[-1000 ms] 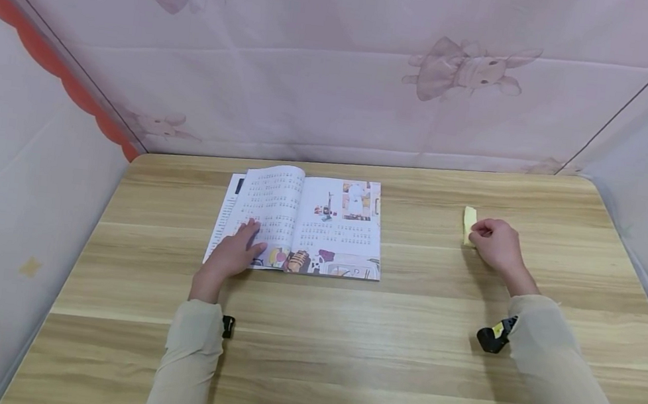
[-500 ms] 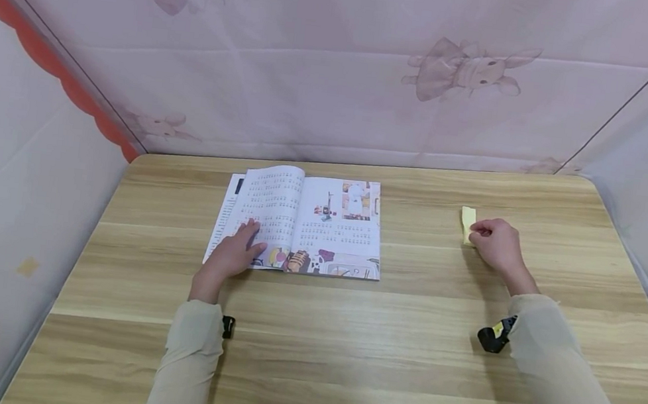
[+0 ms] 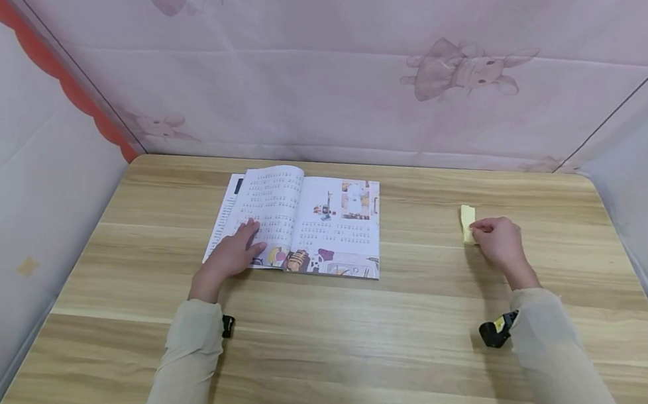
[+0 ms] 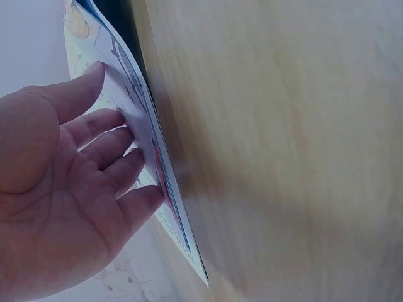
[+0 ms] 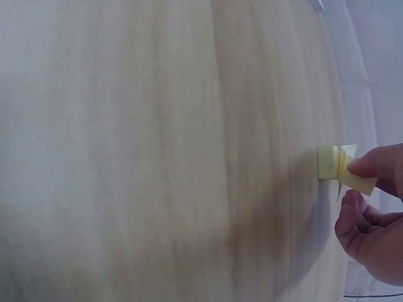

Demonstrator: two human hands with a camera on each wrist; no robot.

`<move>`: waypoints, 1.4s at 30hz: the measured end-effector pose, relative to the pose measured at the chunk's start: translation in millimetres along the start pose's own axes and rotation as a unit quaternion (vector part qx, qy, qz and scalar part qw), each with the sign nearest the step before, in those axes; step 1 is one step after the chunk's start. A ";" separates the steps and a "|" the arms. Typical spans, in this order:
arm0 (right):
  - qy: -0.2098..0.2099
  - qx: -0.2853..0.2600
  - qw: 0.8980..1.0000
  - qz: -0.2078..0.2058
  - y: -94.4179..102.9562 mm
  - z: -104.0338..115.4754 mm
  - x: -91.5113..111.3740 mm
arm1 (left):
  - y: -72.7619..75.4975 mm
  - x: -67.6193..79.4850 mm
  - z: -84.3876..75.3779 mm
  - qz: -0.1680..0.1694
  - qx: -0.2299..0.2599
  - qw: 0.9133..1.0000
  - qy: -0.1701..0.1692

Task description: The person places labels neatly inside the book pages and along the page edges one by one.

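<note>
An open book [image 3: 334, 240] with printed text and food pictures lies near the back of the table, its left pages curving up at the spine. My left hand [image 3: 230, 255] rests on the lower left page with fingers spread loosely; in the left wrist view the fingertips [image 4: 154, 195] are against the page. To the right of the book is a small pad of yellow sticky notes [image 5: 326, 162]. My right hand [image 3: 498, 240] pinches the edge of a sticky note [image 5: 360, 181] between thumb and finger, the sheet bent up from the pad.
The wood-grain table [image 3: 343, 351] reaches to a pink rabbit-print backdrop [image 3: 322, 108] along its back edge. Pale walls [image 3: 18, 147] stand on both sides. A black camera mount [image 3: 497, 330] hangs under the right wrist, another at the left wrist.
The yellow sticky note at my right fingers has shifted slightly left and shows more of its face. The right hand has moved barely at all; the left hand and book stay put.
</note>
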State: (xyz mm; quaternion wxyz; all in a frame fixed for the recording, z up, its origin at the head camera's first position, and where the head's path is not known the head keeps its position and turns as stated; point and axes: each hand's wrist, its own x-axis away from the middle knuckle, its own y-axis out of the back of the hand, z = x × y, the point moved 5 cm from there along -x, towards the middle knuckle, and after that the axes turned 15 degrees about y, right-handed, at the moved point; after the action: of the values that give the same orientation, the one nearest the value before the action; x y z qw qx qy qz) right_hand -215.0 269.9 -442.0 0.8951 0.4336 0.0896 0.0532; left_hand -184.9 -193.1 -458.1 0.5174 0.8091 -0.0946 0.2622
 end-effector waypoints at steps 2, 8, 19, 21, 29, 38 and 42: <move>-0.004 0.002 1.000 0.005 0.3 -0.5 -1.7 | 0.0 0.3 0.1 0.000 0.001 1.000 0.000; -0.022 0.000 1.000 0.021 0.6 0.5 -6.0 | 0.3 1.2 -1.0 0.003 0.004 1.000 0.000; -0.053 -0.039 0.998 0.005 -2.6 0.6 -7.1 | 3.8 0.3 0.1 0.016 -0.010 1.000 0.002; -0.058 -0.047 0.997 0.007 -2.9 0.9 -6.3 | 4.6 0.1 0.5 0.021 -0.008 1.000 0.001; -0.062 -0.056 0.997 -0.004 0.5 -0.4 -3.8 | 6.9 1.7 0.6 0.029 -0.003 1.000 0.000; -0.063 -0.071 0.995 -0.010 1.7 -2.0 -3.4 | 6.6 2.7 -0.3 0.032 0.007 0.999 0.002; -0.069 -0.075 0.995 -0.012 1.8 -3.0 -3.1 | 6.1 2.7 -0.6 0.033 0.012 0.999 0.002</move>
State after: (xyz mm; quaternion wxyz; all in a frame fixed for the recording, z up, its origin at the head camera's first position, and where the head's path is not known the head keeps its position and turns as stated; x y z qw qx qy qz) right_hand -218.7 272.8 -442.0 0.9297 0.3667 0.0285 0.0184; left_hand -185.4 -194.9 -451.7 0.4987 0.8112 -0.1173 0.2818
